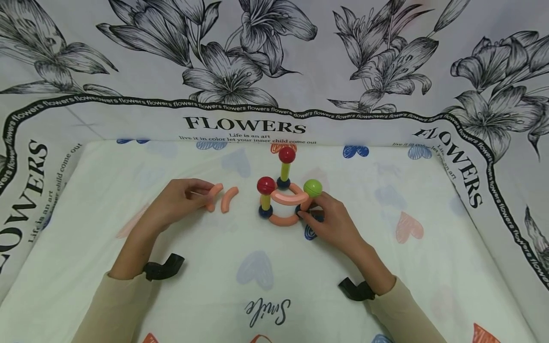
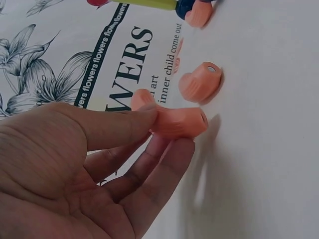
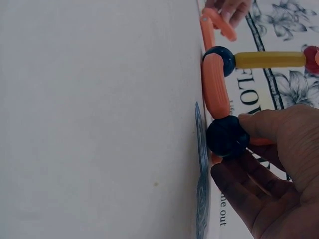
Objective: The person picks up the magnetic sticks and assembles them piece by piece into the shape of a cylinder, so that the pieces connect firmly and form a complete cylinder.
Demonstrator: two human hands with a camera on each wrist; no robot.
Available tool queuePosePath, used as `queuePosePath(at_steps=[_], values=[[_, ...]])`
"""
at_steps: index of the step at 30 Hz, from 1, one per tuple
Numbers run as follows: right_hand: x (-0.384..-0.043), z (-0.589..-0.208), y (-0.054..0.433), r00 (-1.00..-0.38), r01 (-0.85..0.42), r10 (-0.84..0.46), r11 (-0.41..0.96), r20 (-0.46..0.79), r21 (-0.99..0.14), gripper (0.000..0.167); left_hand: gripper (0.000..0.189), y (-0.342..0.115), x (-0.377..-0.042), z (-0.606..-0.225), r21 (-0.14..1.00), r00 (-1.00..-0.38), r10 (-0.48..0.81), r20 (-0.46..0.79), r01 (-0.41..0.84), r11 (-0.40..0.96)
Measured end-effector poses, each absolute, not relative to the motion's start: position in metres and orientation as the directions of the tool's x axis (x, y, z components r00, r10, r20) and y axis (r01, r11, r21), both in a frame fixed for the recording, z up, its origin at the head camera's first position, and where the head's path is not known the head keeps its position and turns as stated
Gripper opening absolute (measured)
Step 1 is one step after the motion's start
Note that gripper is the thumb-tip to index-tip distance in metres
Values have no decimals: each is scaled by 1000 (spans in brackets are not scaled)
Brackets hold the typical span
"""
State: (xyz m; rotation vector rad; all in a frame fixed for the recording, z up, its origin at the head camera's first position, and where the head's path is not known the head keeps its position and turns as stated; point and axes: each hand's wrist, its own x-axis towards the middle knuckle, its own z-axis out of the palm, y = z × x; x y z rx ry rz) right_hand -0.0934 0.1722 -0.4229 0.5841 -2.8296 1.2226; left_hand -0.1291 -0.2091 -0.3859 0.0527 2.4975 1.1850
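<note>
My left hand [image 1: 177,202] pinches a curved orange stick [image 2: 177,122] between thumb and fingers, just above the sheet. Close by on its right lies a second curved orange stick [image 1: 229,199]. At the centre stands a ball-and-stick toy frame: a ring of curved orange sticks [image 1: 283,221] joined by dark blue balls [image 1: 265,212]. Upright yellow-green sticks [image 1: 285,172] carry red balls [image 1: 287,155]. Another curved orange stick [image 1: 289,198] lies at the upper level, between a red ball and a green ball [image 1: 312,188]. My right hand [image 1: 334,221] grips the near-right dark blue ball [image 3: 228,136], whose upright is hidden.
A white sheet with printed hearts [image 1: 256,270] covers the work surface. Behind it rises a flower-printed cloth [image 1: 244,124] with lettering, which also runs along both sides. Black straps or mounts [image 1: 165,267] sit at both wrists.
</note>
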Motion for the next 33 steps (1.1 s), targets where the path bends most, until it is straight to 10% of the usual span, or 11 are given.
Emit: queuePosePath(at_steps=[33], values=[[-95, -421, 172, -928, -340, -339, 611, 152, -715, 20, 48, -140, -166, -329, 904, -914, 342, -218, -58, 423]])
